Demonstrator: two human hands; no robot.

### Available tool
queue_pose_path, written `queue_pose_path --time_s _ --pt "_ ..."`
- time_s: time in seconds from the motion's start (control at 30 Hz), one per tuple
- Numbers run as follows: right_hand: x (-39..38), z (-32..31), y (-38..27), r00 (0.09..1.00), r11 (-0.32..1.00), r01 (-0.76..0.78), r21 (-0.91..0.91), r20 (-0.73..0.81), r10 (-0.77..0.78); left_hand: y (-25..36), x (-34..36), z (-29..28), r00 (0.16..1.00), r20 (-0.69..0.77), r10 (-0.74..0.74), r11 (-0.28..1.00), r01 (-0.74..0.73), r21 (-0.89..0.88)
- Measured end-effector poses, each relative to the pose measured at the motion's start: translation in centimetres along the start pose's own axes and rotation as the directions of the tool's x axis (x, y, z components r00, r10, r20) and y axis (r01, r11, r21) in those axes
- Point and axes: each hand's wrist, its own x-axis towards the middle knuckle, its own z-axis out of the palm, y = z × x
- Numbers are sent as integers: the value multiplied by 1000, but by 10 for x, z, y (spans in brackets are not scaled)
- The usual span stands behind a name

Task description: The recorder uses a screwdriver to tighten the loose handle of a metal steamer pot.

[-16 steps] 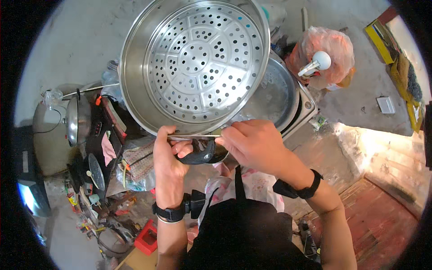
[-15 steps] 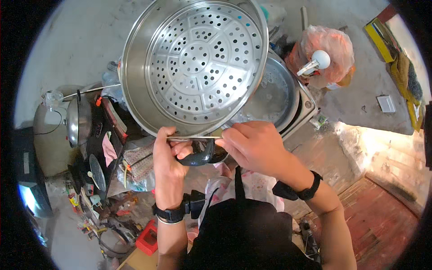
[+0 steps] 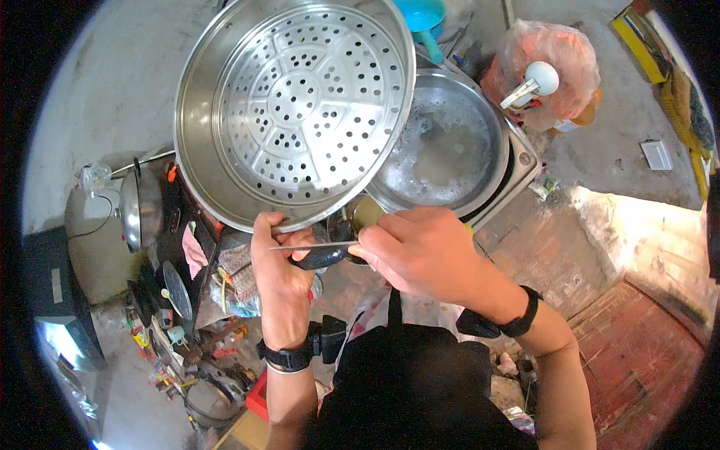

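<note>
A large steel steamer tray (image 3: 294, 101) with a perforated base is tilted toward me. At its near rim is a glossy black curved piece (image 3: 322, 259) that looks like its side handle. My left hand (image 3: 279, 266) is closed around this piece, its thumb up by the rim. Across the black piece lies a thin metal strip (image 3: 319, 246), like a blade seen edge-on. My right hand (image 3: 416, 247) pinches the strip's right end; its fingers hide the rest of it. The strip's left tip reaches my left hand.
Behind the steamer tray, a wide pan of cloudy, foamy water (image 3: 450, 142) sits on a stove (image 3: 521, 157). A blue dipper (image 3: 421, 19) lies beyond it. Right of that stands a pink plastic bag (image 3: 577, 60). A domed lid (image 3: 140, 206) and assorted clutter are at left.
The steamer tray has shifted left, so more of the water pan and the blue dipper show. The strip now sits a little lower, farther below the rim. Both hands keep their grip.
</note>
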Motion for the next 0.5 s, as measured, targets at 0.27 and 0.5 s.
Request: queue_pose_path --time_s 0.27,0.5 --pt "7 6 7 997 997 -3 -77 -71 -2 6 -6 2 995 8 101 987 -101 127" --pt "3 12 8 998 1000 16 -23 -58 -18 4 -7 10 978 -22 209 966 -203 159"
